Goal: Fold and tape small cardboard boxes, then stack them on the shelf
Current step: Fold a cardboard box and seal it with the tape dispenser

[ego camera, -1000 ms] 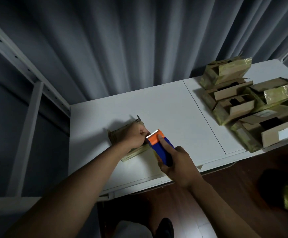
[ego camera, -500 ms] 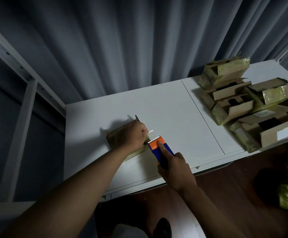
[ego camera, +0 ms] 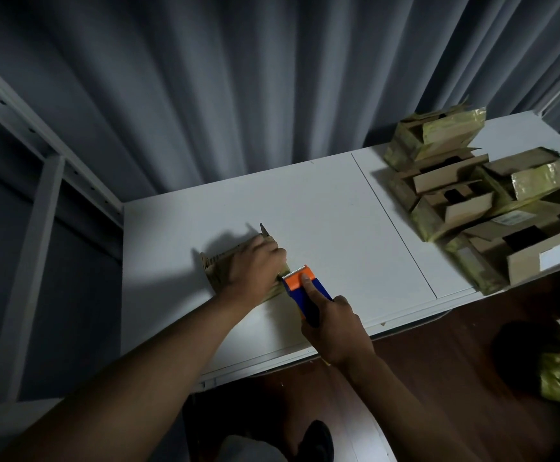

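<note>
A white counter (ego camera: 322, 208) stands against a grey curtain (ego camera: 238, 78). Near its front left, the left hand (ego camera: 255, 270) presses the small cardboard box (ego camera: 220, 266) flat, steadying it while the right hand (ego camera: 335, 323), grip wrapped round the tape dispenser (ego camera: 305, 288), sets its toothed edge against the box end. Other boxes (ego camera: 472, 201) are piled well apart at right, leaving working room.

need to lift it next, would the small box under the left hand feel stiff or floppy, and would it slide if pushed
The box looks thin, ragged cardboard, so probably light and a bit floppy. On the smooth white table it would likely slide; the left hand seems to pin it against the tape dispenser.
</note>
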